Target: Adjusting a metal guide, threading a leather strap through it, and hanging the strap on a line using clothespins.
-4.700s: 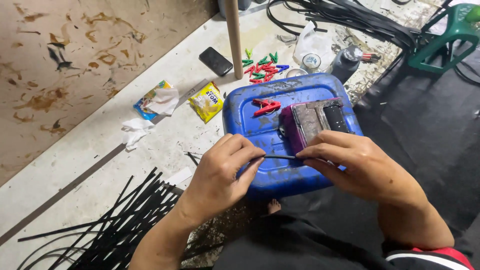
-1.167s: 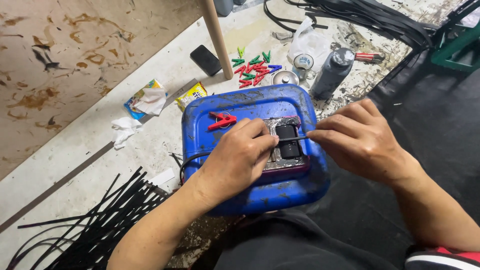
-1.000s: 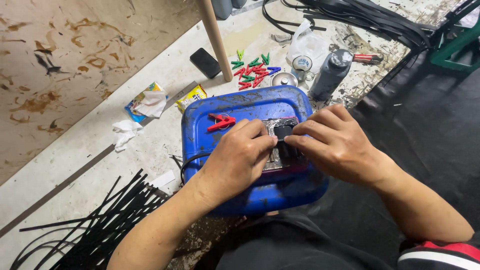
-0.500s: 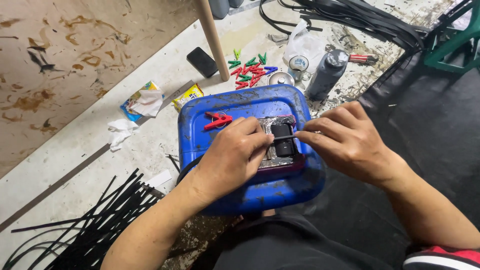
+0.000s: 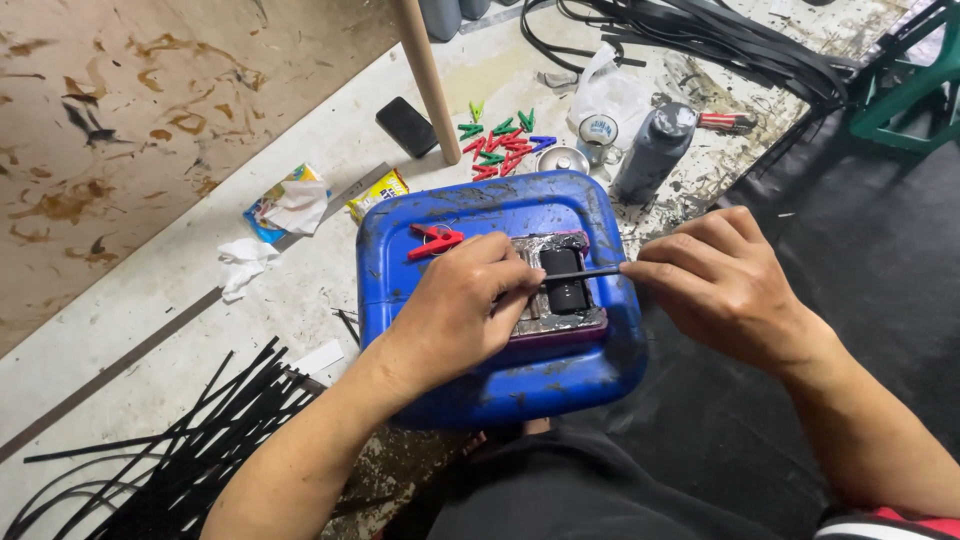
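Dusty concrete floor w/ paint stains. Left hand (image 5: 460, 305) & right hand (image 5: 725, 280) both pinch thin black strip (image 5: 583, 272) at its ends, stretched over small black roller (image 5: 566, 282) on blue plastic jerrycan (image 5: 500, 390). Red clothespin (image 5: 433, 240) near left hand; grey bottle (image 5: 653, 152) behind.

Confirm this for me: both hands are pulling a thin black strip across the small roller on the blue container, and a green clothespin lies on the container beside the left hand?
Not quite: in the head view the clothespin on the blue container is red; the green ones lie on the floor beyond it. The rest holds: left hand and right hand hold the thin black strip across the small roller.
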